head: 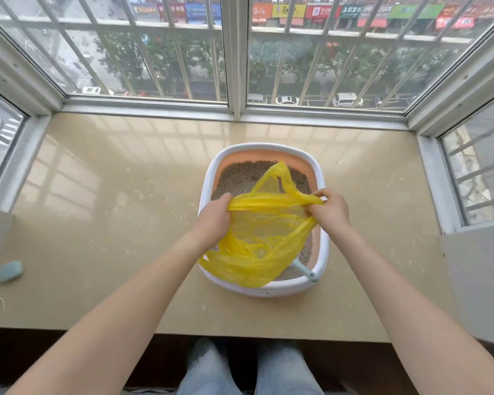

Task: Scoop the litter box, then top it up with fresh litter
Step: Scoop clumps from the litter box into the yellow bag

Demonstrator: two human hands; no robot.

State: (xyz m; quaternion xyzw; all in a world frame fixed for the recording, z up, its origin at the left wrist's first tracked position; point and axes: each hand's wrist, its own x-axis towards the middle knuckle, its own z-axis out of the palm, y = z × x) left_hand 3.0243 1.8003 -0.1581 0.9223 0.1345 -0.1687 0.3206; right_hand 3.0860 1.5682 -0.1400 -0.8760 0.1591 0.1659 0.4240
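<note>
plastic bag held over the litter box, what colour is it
Yellow, thin and see-through plastic bag, shown best in the head view.

Yellow bag [264,238], white-rimmed peach litter box [320,178]

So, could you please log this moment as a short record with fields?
surface: beige window ledge
litter box: white rim, peach inner wall, holds brown litter
scoop: pale blue, handle on the near right rim
yellow plastic bag: held over the box
left hand: grips the bag's left edge
right hand: pinches the bag's right edge
stage: scooping not yet begun
</note>
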